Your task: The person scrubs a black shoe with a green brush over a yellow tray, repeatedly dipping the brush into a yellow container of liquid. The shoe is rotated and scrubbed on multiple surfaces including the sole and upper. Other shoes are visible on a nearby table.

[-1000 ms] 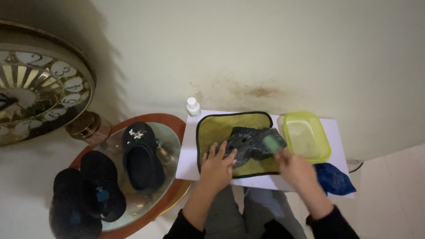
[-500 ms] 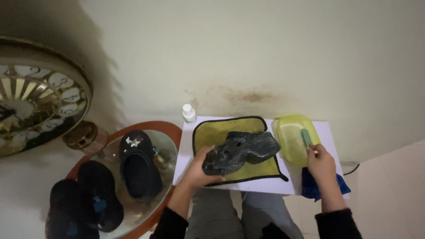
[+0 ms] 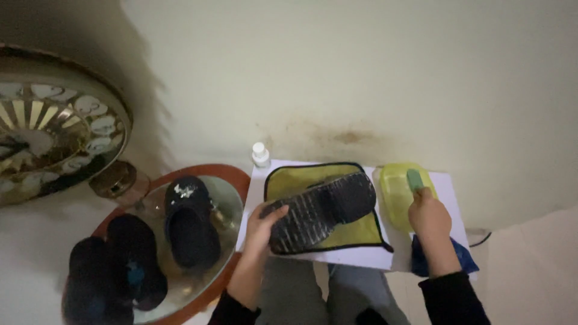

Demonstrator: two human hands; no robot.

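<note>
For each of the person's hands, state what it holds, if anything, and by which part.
The left hand grips the dark shoe at one end, sole up. The right hand holds a small green brush by its lower end.

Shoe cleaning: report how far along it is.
Done: nothing visibly; the upturned sole still looks dusty. In hand: the left hand holds the dark shoe sole-up over the yellow cloth; the right hand dips a green brush into the yellow tub. Left: scrubbing; the other shoes wait.
</note>
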